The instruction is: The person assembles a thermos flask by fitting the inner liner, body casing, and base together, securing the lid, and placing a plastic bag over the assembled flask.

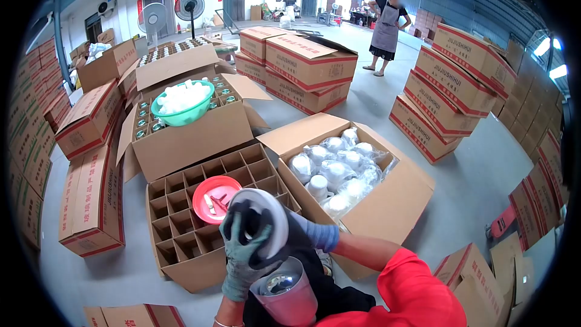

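Observation:
My left hand (247, 251), in a grey-green glove with black fingers, is closed around a round thing with a thick white rim (279, 230) and a dark side. Its exact kind I cannot make out. Against the far side of it is my right hand (321, 234), in a blue-grey glove, closed on it with the fingers largely hidden. Just below, on my lap, stands a clear cylindrical vessel (284, 303) with a shiny, silvery surface inside. A red bowl (201, 211) with a few small red and pale pieces rests on a divided carton (187, 266) in front of me.
An open carton (387, 206) at front right holds several plastic-wrapped white-capped items (336, 172). At left, a green basin (181, 118) of white pieces sits on a carton of bottles. Stacked cartons (445, 94) stand around. A person in an apron (387, 27) stands behind.

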The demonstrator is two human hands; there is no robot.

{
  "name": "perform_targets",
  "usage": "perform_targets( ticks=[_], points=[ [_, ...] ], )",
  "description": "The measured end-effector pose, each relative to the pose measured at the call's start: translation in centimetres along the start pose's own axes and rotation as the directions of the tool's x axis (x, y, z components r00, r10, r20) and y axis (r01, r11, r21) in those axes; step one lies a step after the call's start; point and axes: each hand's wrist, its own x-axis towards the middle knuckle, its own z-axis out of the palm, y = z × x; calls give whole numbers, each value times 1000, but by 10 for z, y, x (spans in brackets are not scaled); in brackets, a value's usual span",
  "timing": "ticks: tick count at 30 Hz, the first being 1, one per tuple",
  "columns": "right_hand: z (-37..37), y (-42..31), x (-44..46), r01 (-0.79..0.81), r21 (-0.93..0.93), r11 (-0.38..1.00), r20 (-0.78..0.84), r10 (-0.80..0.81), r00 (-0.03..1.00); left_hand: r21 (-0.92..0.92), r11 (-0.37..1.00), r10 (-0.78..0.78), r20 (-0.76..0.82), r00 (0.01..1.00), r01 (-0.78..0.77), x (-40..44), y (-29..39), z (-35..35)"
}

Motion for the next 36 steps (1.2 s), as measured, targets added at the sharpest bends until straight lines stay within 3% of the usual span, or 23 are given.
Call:
perform_targets(
  ticks=[1,3,4,5,6,7,9,12,13,15,16,17,18,19,20,22,24,27,29,33,34,35,36],
  points=[
    [0,2,-3,-212,576,790,81,203,976,73,992,96,81,992,-102,1,-1,-4],
    [-1,4,1,-120,326,938,-12,131,991,-117,993,-20,26,999,23,2,-1,-3],
    [-2,5,3,-81,186,979,-59,94,994,-364,907,-243,-46,969,211,-7,-8,4],
    [-12,10,3,77,-280,957,49,-66,997,-595,728,-461,-57,885,341,-17,-17,9],
    [-22,15,3,270,-657,704,155,-224,962,-798,386,-636,134,760,464,-20,-21,3],
    [3,-34,0,159,-606,780,-90,-265,960,-945,103,-649,172,741,310,-5,-15,2],
    [-1,-41,7,377,-847,374,194,-443,875,-928,-159,-570,366,736,338,2,-6,-8],
    [0,-15,10,465,-792,396,308,-399,864,-869,-386,-462,473,751,310,9,11,-9],
    [2,-20,11,436,-773,462,250,-410,877,-879,-371,-458,454,764,300,1,1,-2],
    [8,-16,8,215,-750,625,52,-269,962,-939,22,-623,256,739,343,-13,3,6],
    [19,-22,6,12,-484,875,-156,-100,983,-753,555,-544,-5,839,355,-13,2,8],
    [16,-10,4,-41,-168,985,-76,29,997,-326,906,-323,-122,939,269,-13,1,8],
    [13,2,1,-156,152,976,6,157,988,-74,987,-150,-85,985,144,-12,5,2],
    [10,12,-4,25,73,997,63,-30,998,161,986,34,1,999,-33,-8,9,-6],
    [6,22,-10,215,18,977,117,-215,970,145,984,88,112,990,-103,-4,8,-10],
    [-2,22,-20,68,-99,993,53,-63,997,26,983,170,199,965,-179,2,-1,-12],
    [-23,17,-25,-243,-161,957,-60,236,970,-119,992,4,294,956,33,-11,-9,-18],
    [-47,8,-38,-670,-79,738,-197,647,737,-102,987,-55,518,854,125,-49,-33,-26],
    [-44,26,-53,-516,-88,852,-168,498,851,-153,974,-21,668,744,165,-66,-26,-26],
    [20,19,-58,-258,-156,953,14,263,965,-268,953,87,685,723,139,-67,-19,-17],
    [23,26,-52,234,-566,790,257,-101,961,-298,949,143,696,703,101,-68,-19,-14],
    [29,22,-59,-159,-411,898,75,207,976,-287,954,148,709,690,91,-69,-20,-13],
    [32,24,-60,-164,-409,898,64,208,976,-277,957,150,721,676,83,-72,-20,-14]
  ],
)
